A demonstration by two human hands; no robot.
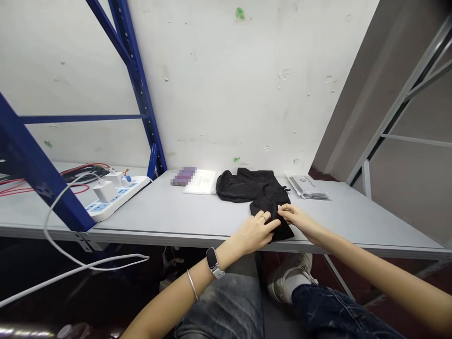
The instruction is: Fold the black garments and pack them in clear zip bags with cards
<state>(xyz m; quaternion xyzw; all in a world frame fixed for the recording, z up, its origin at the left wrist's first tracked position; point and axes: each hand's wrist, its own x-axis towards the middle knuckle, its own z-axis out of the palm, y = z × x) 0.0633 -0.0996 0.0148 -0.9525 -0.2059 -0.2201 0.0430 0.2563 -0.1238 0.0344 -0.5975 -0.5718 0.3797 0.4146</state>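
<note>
A small folded black cloth piece (284, 230) lies at the table's front edge, one corner reaching over the edge. My left hand (257, 231) is on its near left side, fingers bent over the fabric and the thumb low against it. From the right, my right hand (295, 218) pinches the upper right edge of the same cloth between thumb and fingertips. Just behind, touching or nearly touching it, a larger black cloth bag or garment (247, 185) is spread flat, with a short cord at its right end. What lies under my left palm is hidden.
White flat packets (201, 182) lie at the back, beside a blurred purple object (184, 176). A stack of printed packets (308, 187) is at the back right. On the left stand a blue rack post (139, 84) and a power strip (122, 197) with plugs and cables.
</note>
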